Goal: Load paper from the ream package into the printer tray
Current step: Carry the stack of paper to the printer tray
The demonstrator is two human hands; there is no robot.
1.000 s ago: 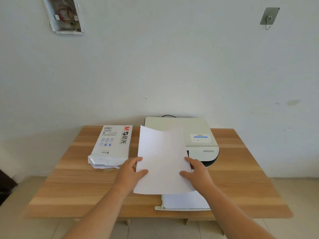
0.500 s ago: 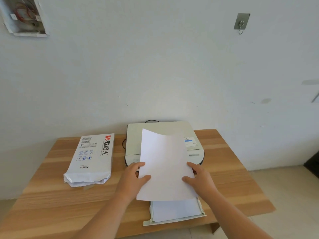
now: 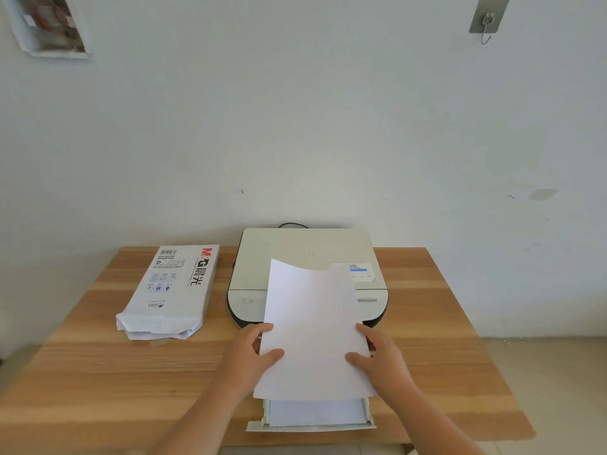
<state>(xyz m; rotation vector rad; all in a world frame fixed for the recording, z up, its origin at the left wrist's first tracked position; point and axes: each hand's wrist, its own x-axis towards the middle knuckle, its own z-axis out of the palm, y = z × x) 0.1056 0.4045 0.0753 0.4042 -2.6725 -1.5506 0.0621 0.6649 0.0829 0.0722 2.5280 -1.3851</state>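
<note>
**Two hands on one paper stack, held over the open tray**

Both hands gripped the same stack of white paper [image 3: 312, 330] at its lower side edges. Left hand [image 3: 253, 354] had its thumb lying across the front face and its fingers curled behind the left edge; right hand [image 3: 381, 359] mirrored this on the right edge, thumb on the face. Each hand was closed on the sheets, not spread flat.

Stack was tilted, its top edge raised and sagging slightly in the middle, covering part of the printer [image 3: 307, 257] front. Its bottom edge hung just above the pulled-out printer tray [image 3: 368, 418], which projected from under the printer toward the near edge of the table [image 3: 98, 382]. White paper already lay inside the tray. Whether the held stack touched the tray could not be told.

Ream package [image 3: 170, 290] lay flat on the table, left of the printer and apart from it, with its near end torn open and crumpled.

Adhesive wall hook [image 3: 488, 16] was fixed to the wall, upper right.
</note>
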